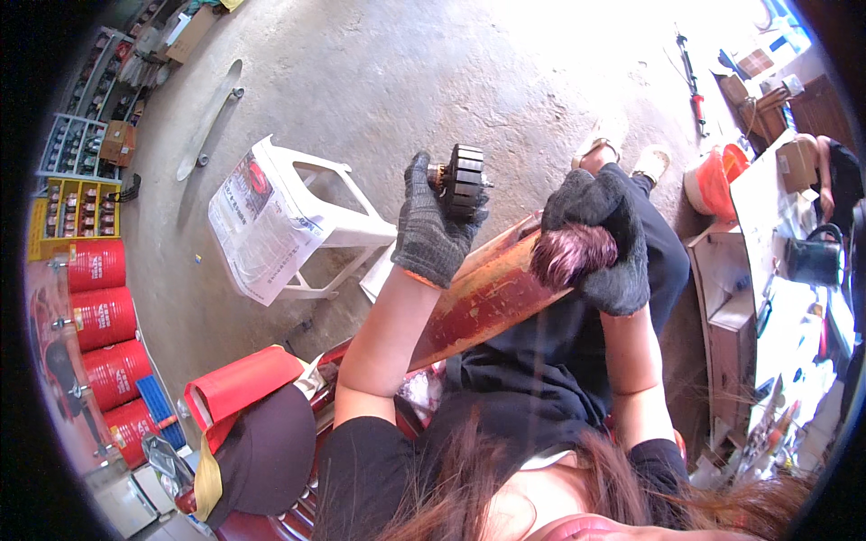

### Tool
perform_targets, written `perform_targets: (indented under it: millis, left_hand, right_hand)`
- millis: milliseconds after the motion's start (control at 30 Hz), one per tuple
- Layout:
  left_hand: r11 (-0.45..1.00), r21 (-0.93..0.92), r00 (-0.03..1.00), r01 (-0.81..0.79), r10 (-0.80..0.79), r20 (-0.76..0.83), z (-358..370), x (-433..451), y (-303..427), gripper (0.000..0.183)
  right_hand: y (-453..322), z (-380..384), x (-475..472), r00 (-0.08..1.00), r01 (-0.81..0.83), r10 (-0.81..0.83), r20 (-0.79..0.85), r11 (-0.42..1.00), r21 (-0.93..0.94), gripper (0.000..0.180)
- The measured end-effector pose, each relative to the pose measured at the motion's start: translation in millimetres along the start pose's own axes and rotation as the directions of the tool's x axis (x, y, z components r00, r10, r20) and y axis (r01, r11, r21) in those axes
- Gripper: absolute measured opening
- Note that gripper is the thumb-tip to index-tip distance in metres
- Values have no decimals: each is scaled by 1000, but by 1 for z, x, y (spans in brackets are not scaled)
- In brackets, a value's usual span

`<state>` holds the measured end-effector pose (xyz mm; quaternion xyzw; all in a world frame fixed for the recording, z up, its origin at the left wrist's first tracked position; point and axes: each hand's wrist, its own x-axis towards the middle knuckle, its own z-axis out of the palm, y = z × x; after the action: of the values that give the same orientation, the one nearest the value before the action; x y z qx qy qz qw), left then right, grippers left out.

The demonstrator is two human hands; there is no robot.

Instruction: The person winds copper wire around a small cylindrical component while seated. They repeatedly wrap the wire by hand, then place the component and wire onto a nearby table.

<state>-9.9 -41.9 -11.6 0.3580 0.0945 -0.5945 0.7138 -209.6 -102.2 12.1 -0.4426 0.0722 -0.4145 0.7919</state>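
My left hand (438, 226), in a dark knitted glove, grips a motor rotor (464, 179) with black segments round its rim, a copper-coloured part on one side and a short shaft tip on the other. To the right, my right hand (619, 237), gloved in the same dark knit, is closed round a brush (574, 253) with dense reddish-purple bristles; most of its body is hidden by the fingers. The bristles point towards the left and do not touch the rotor. A worn reddish-brown wooden armrest (487, 291) runs below both hands.
A white plastic stool (325, 226) with printed paper (264, 230) stands left of my hands. Red drums (108, 318) line the left edge. A dark cap (270, 453) lies lower left. At right are an orange-lined bucket (717, 182), a cluttered table (751, 237) and another person's arm (824, 176).
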Motion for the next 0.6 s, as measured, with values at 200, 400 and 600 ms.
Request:
perform_targets:
  millis: [200,400,600]
  left_hand:
    - [981,142,987,-132,117,113,6,-4,15,42]
    - [650,549,848,-525,346,401,18,-32,-5,34]
    - [590,578,824,-563,346,449,23,-36,8,42]
  right_hand:
    - [-31,-19,40,990,134,-89,-114,856,499,32]
    - [-43,-31,75,737,222,-661,-143,436,-872,30]
    - [-53,-38,71,883,417,-150,445,-186,-890,30]
